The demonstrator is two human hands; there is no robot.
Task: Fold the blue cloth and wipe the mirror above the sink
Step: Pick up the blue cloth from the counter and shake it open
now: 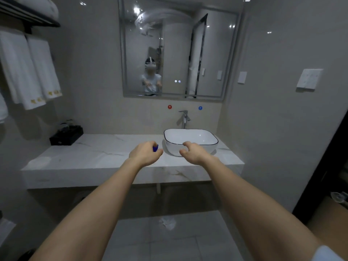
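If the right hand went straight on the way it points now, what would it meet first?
Probably the near wall of the white basin: the right hand, loosely curled and empty, points at it. Depth is unclear, so the gap cannot be judged.

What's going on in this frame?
A person stands at a white marble counter with both bare arms stretched forward. The left hand grips a small blue cloth, bunched so that only a bit shows past the fingers. The right hand holds nothing, fingers loosely curled, in front of the white basin with a dark rim. Neither hand is at the large framed wall mirror above the sink, so no wiping is under way; a cloudy smear shows near its top.
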